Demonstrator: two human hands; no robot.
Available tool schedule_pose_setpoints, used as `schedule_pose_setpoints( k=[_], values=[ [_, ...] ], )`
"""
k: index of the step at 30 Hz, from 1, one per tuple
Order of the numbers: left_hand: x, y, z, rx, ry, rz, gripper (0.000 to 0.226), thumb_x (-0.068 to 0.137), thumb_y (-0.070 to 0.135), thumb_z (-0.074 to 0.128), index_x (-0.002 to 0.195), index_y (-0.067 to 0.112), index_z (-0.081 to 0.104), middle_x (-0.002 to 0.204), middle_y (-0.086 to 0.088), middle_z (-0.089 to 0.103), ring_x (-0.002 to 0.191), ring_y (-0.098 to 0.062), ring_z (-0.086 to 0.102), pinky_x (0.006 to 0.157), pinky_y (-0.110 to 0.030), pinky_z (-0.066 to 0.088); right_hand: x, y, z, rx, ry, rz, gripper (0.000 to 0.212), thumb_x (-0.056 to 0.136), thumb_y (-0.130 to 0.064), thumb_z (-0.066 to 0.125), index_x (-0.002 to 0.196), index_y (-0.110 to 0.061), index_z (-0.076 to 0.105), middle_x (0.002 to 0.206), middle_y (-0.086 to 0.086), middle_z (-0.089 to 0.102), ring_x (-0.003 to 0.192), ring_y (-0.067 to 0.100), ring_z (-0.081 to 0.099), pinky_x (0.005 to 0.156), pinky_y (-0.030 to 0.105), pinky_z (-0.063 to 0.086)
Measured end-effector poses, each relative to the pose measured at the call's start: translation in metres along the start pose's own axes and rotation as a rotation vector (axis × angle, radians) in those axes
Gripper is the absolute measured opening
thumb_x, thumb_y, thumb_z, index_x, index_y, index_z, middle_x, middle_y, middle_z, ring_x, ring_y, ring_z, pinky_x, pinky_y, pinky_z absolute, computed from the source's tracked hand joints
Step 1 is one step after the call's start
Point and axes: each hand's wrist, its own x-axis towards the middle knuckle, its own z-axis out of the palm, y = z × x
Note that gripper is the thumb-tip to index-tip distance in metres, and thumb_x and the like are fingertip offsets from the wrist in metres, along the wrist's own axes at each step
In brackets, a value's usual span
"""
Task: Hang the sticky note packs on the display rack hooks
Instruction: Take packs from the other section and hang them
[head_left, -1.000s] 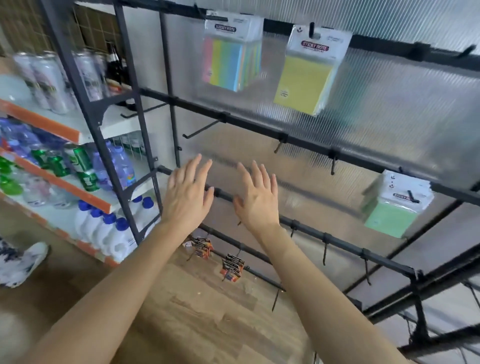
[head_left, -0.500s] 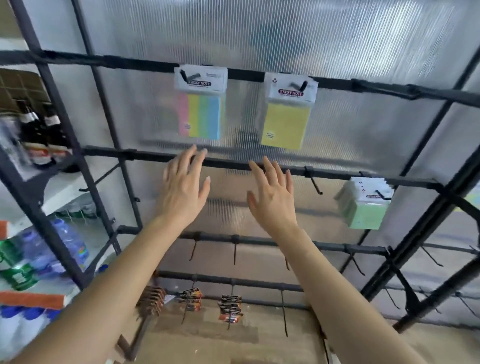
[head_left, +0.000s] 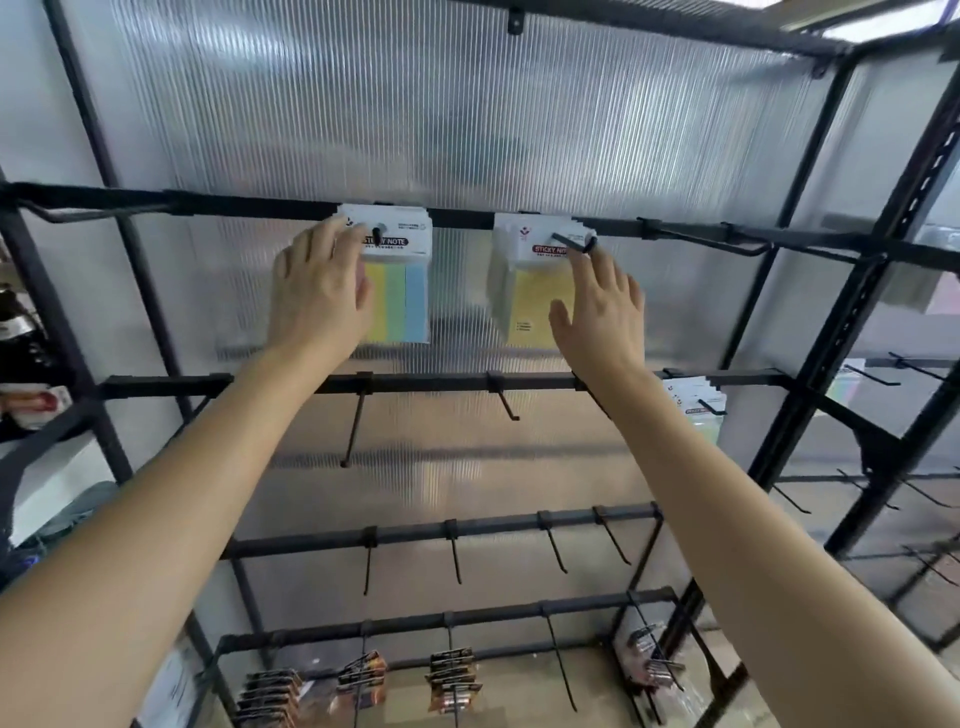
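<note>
Sticky note packs (head_left: 410, 312): two hang off the top rail (head_left: 234, 208) of the rack, a third sits lower right. Striped pack (head_left: 402, 291) is on its hook (head_left: 376, 236), header card up, long axis straight down. Yellow pack (head_left: 530, 296) hangs just to the right on the next hook (head_left: 569, 241); it looks like several stacked, slightly skewed. Green pack (head_left: 698, 415) is on the middle rail (head_left: 426, 383), well apart from both hands.

Left hand (head_left: 319, 296): fingers straight and together, laid flat over the left edge of the striped pack, tips up at the header card. It is not curled round anything. Right hand (head_left: 602, 312): fingers spread and loose, holding nothing. Its index fingertip (head_left: 597, 254) is right at the tip of the yellow pack's hook, with the palm just in front of the pack's right edge. Cannot tell whether the palm touches the pack.

Key relation: each pack lies straight ahead of its own hand, behind the fingers, with the hooks jutting toward the camera. Any sliding would run along the hook shaft toward the ribbed back panel (head_left: 467, 114). Left is nearer striped, right is nearer yellow, so no crossing is needed.

Around: bare hooks (head_left: 353, 426) on the middle rail below the hands, and battery cards (head_left: 452, 675) on the bottom row. Nothing stands between hands and packs. Judgement: these two look hung, so this is likely tidying.
</note>
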Motion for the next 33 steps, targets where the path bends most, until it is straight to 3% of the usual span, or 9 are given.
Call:
schedule_pose_setpoints(
  k=[4, 9, 13, 18, 22, 25, 33],
  values=[
    [0.021, -0.002, 0.000, -0.010, 0.008, -0.015, 0.036, 0.092, 0.011, 0.046, 0.127, 0.003, 0.045, 0.132, -0.015, 0.044, 0.123, -0.033, 0.037, 0.101, -0.043, 0.027, 0.029, 0.008, -0.008, -0.043, -0.030, 0.009, 0.056, 0.096, -0.016, 0.042, 0.147, -0.015, 0.020, 0.154, 0.004, 0.018, 0.142, 0.021, 0.013, 0.114, 0.037, 0.010],
    [0.030, -0.003, 0.000, -0.015, 0.045, 0.000, 0.033, 0.093, 0.013, 0.045, 0.124, 0.003, 0.051, 0.120, -0.014, 0.051, 0.114, -0.033, 0.041, 0.097, -0.042, 0.029, 0.040, 0.013, -0.008, -0.049, 0.003, -0.039, 0.042, 0.096, -0.016, 0.042, 0.137, -0.019, 0.042, 0.143, 0.003, 0.039, 0.134, 0.023, 0.028, 0.108, 0.035, 0.020],
    [0.036, -0.007, -0.002, -0.051, 0.081, 0.020, 0.024, 0.090, 0.011, 0.050, 0.112, 0.004, 0.056, 0.111, -0.013, 0.054, 0.108, -0.032, 0.045, 0.092, -0.039, 0.030, 0.046, 0.014, -0.003, -0.028, 0.046, -0.069, 0.039, 0.095, -0.015, 0.044, 0.133, -0.017, 0.046, 0.135, 0.005, 0.045, 0.125, 0.024, 0.037, 0.102, 0.034, 0.027],
    [0.045, -0.006, -0.005, -0.127, 0.059, 0.008, 0.015, 0.088, 0.013, 0.050, 0.099, 0.005, 0.056, 0.105, -0.010, 0.056, 0.105, -0.029, 0.047, 0.091, -0.036, 0.029, 0.055, 0.014, -0.009, 0.003, 0.141, -0.066, 0.022, 0.090, -0.010, 0.054, 0.111, -0.010, 0.060, 0.115, 0.010, 0.050, 0.109, 0.027, 0.045, 0.089, 0.032, 0.031],
    [0.049, -0.008, -0.005, -0.122, -0.001, -0.005, 0.015, 0.091, 0.013, 0.047, 0.098, 0.004, 0.057, 0.104, -0.011, 0.058, 0.103, -0.029, 0.048, 0.089, -0.036, 0.028, 0.064, 0.012, -0.021, -0.082, 0.044, -0.060, 0.021, 0.093, -0.020, 0.051, 0.108, -0.007, 0.060, 0.113, 0.012, 0.052, 0.108, 0.030, 0.044, 0.090, 0.036, 0.031],
    [0.049, -0.010, -0.006, -0.127, -0.013, -0.001, 0.017, 0.094, 0.012, 0.042, 0.095, 0.004, 0.057, 0.101, -0.011, 0.059, 0.098, -0.028, 0.048, 0.084, -0.036, 0.026, 0.067, 0.013, -0.024, -0.058, -0.042, -0.075, 0.020, 0.095, -0.016, 0.048, 0.106, -0.007, 0.061, 0.106, 0.012, 0.058, 0.105, 0.030, 0.048, 0.089, 0.037, 0.032],
    [0.034, -0.008, -0.014, -0.144, 0.103, 0.104, 0.013, 0.094, 0.008, 0.046, 0.090, 0.000, 0.056, 0.091, -0.013, 0.059, 0.088, -0.028, 0.048, 0.073, -0.028, 0.020, 0.044, 0.008, -0.037, 0.044, 0.071, -0.052, 0.020, 0.092, -0.005, 0.043, 0.098, -0.006, 0.062, 0.099, 0.012, 0.065, 0.093, 0.031, 0.053, 0.069, 0.029, 0.026]
  ],
)
